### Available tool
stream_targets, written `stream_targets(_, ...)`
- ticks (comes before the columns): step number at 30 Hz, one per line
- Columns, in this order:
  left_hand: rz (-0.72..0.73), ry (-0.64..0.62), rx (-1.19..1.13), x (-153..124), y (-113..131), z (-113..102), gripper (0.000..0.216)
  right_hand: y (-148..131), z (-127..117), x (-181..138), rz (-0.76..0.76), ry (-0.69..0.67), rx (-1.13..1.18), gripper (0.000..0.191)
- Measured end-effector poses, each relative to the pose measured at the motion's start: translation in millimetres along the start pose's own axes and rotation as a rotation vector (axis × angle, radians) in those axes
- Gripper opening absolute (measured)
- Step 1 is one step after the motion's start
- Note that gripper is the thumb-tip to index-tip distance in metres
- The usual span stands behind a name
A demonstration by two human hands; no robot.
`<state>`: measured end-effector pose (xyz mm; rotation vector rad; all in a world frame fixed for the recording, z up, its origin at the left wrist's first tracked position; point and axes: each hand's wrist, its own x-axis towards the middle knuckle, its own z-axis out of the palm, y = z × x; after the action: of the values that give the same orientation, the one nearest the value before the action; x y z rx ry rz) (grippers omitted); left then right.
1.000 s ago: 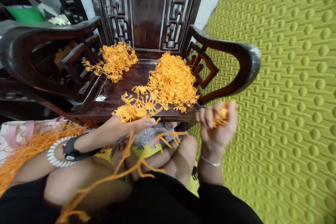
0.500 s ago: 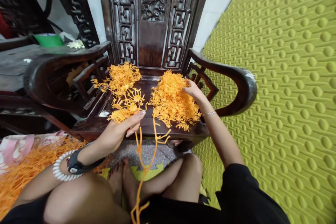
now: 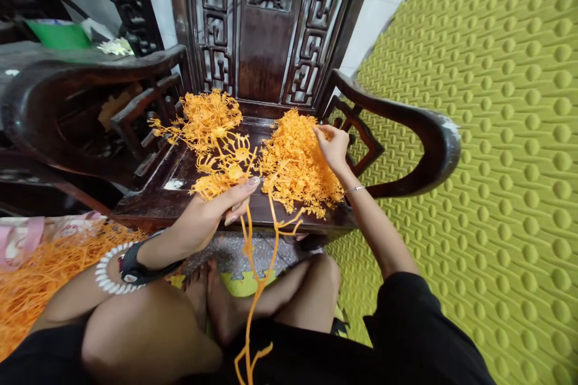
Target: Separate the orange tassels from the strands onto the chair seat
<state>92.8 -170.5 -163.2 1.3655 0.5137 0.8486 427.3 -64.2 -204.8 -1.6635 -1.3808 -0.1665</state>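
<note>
My left hand (image 3: 226, 207) is closed around an orange plastic flower stem (image 3: 255, 295). The branched lower part hangs down in front of my lap, and spoked orange florets (image 3: 235, 159) spread out above my fingers. At the upper right side of a heap of small orange florets (image 3: 300, 162), my right hand (image 3: 333, 143) has its fingertips pinched together; what lies between them, if anything, is too small to make out. Behind my left hand, a looser bunch of orange sprays (image 3: 210, 117) lies on the seat of a dark wooden chair (image 3: 266, 213).
The chair has curved armrests (image 3: 433, 150) on both sides and a carved back (image 3: 264, 54). A bumpy yellow-green mat (image 3: 497, 180) covers the right side. Many orange stems (image 3: 67, 277) lie by a pink-white bag (image 3: 40, 237) at lower left. A green container (image 3: 58, 33) stands at upper left.
The view has shifted slightly. My right hand's fingers have drawn into a pinch at the heap's edge. My left hand still holds the stem, raised a little in the view.
</note>
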Motion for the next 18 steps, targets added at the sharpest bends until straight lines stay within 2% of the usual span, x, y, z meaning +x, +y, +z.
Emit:
stream_targets(5, 0.014, -0.011, -0.027, 1.4, -1.7, -2.9, 0.046, 7.3, 1.7, 11.8, 0.048, -0.067, 0.082, 0.016)
stream_targets(8, -0.005, 0.004, -0.034, 1.5, 0.1, -3.1, 0.046, 13.9, 2.5, 15.5, 0.099, -0.132, 0.112, 0.033)
stream_targets(11, -0.018, 0.014, -0.027, 2.8, -0.1, -2.8, 0.045, 14.9, 1.5, 13.2, 0.146, -0.112, 0.137, 0.047)
stream_targets(14, -0.006, 0.036, -0.025, 6.2, -3.3, -3.2, 0.045, 5.6, -3.8, 6.4, 0.162, -0.099, 0.176, 0.039)
stream_targets(18, -0.020, 0.132, -0.062, 12.6, -4.7, -4.3, 0.040, -15.7, -15.3, -3.3, 0.133, -0.115, 0.225, 0.024)
